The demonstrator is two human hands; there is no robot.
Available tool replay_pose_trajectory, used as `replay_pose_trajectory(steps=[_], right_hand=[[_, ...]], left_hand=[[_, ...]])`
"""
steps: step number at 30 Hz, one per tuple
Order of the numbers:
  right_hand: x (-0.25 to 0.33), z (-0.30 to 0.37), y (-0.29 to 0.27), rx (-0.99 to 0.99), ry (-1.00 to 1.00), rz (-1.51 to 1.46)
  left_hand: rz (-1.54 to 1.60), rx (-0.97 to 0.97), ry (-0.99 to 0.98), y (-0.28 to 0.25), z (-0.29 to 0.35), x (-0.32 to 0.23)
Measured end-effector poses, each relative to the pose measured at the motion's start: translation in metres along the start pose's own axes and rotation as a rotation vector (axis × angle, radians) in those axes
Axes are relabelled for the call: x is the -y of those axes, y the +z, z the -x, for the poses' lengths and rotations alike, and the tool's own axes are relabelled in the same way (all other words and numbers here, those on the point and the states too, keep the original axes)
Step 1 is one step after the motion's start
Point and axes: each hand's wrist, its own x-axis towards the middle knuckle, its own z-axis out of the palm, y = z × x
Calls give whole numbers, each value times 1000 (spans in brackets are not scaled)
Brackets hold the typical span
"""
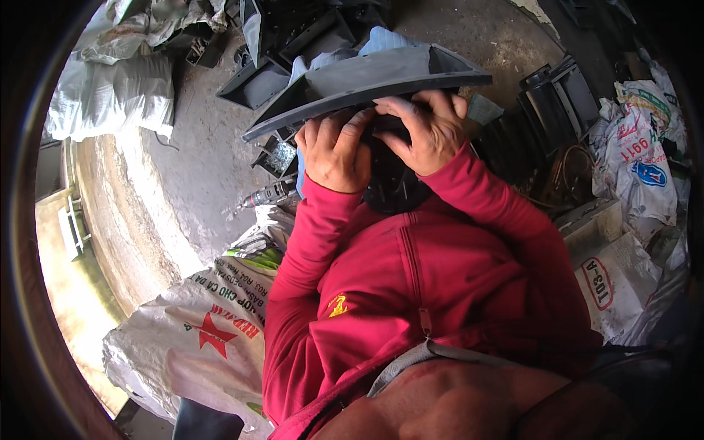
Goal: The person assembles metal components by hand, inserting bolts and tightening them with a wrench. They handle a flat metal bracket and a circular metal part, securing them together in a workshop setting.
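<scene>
Far left, clear plastic sheeting (110,95) bunched above the floor (194,136); nearer you, a white printed sack (158,341) slumped by your side. Drill-like tool (270,193) just left of your left wrist. Dark grey panel (381,72), long, raised ribs, spans crosswise in front of both your hands. Left hand (334,152): fingers bent at its near rim, tips hidden; can't tell how closed. Right hand (431,136): thumb and forefinger parted, fingers at the same rim; grip can't be told. Rightward, black parts (563,99), then another white sack (634,158).
</scene>
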Motion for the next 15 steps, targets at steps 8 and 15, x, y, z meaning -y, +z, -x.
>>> replay_pose_trajectory(steps=[8, 15], right_hand=[[-2, -4, 1, -41, -15, 0], [-1, -4, 0, -25, 12, -7]], left_hand=[[-60, -13, -12, 0, -4, 5], [-181, 74, -27, -9, -9, 1]])
